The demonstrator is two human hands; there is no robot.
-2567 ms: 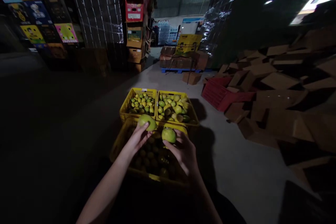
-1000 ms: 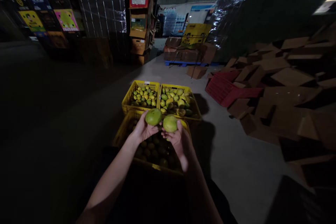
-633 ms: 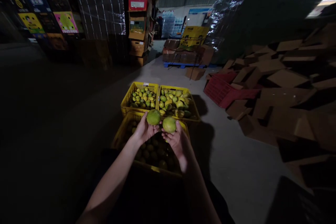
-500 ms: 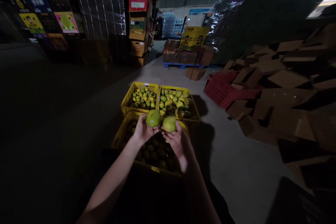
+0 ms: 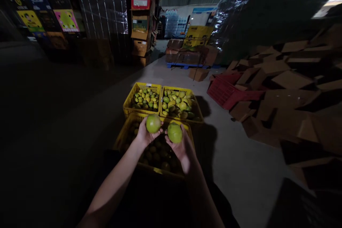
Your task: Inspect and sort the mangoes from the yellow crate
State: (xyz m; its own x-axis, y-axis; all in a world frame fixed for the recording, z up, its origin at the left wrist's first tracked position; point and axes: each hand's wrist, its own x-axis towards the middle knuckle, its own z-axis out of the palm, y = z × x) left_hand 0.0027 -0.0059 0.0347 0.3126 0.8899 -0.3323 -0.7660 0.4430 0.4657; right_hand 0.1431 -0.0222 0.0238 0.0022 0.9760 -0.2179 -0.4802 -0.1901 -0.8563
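Note:
My left hand [image 5: 144, 136] is closed from below around a round, glossy green fruit [image 5: 153, 123], its palm turned up. A second green fruit [image 5: 175, 133], slightly yellowish, rests in the closed fingers of my right hand [image 5: 185, 148]. The two hands are close together, with a small gap between the fruits. Both are above the near yellow crate [image 5: 158, 171], whose many fruits lie in shadow. Beyond stand a left yellow crate [image 5: 127, 104] of small green and yellow fruit and a right yellow crate [image 5: 198, 108] of larger ones. The exact kind of fruit is unclear.
On the right, a red crate [image 5: 223, 91] lies tilted against a heap of cardboard boxes [image 5: 291, 103]. Stacked cartons [image 5: 140, 25] stand ahead. Behind the crates is a blue pallet [image 5: 184, 66] with boxes on it. Grey floor [image 5: 235, 160] surrounds the crates.
Both fruits have been turned in my hands and show different sides. The left one has shifted slightly left and down, the right one slightly right and down. The crates look unchanged.

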